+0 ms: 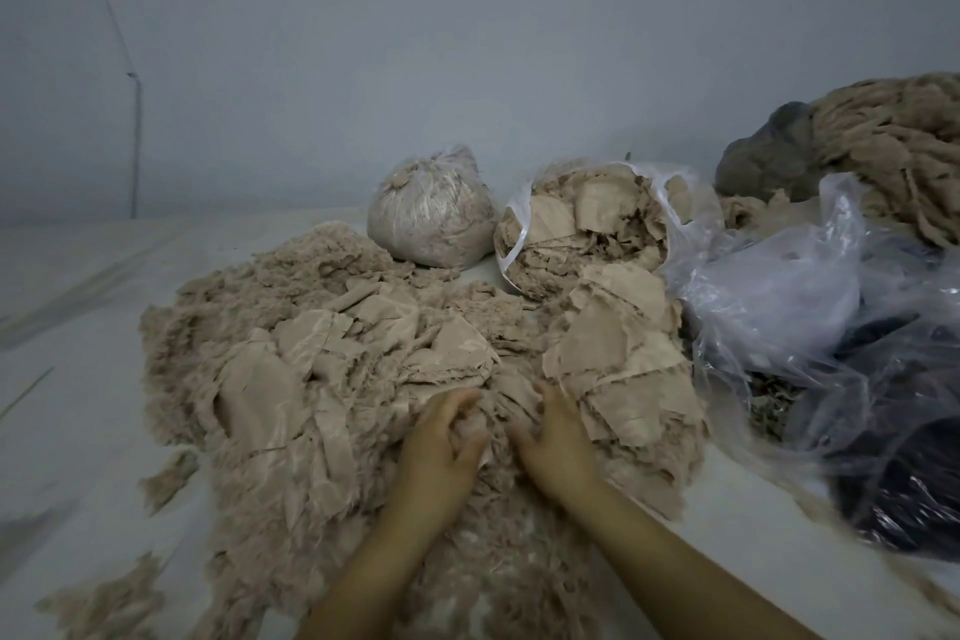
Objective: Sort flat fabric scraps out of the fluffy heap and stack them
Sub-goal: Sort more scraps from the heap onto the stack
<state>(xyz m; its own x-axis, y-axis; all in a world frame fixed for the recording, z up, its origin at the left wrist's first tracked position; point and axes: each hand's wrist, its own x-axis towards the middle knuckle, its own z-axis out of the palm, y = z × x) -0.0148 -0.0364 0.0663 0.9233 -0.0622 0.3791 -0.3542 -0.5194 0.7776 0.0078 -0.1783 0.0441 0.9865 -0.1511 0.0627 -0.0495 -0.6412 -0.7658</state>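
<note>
Currently your left hand [441, 437] and right hand [553, 437] dig into the fluffy heap [291, 379] at centre, fingers curled round beige fluff and scraps. Stacked flat scraps [618, 359] lie at 2 o'clock, touching the heap. Judged early: most scraps remain mixed in. An open bag [587, 224] sits at 1 o'clock.

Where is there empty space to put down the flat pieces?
The bare white surface left of the fluffy heap is open, with only small tufts near the front. On the right it is crowded: the stack of flat scraps, the open bag and crumpled plastic bags.
</note>
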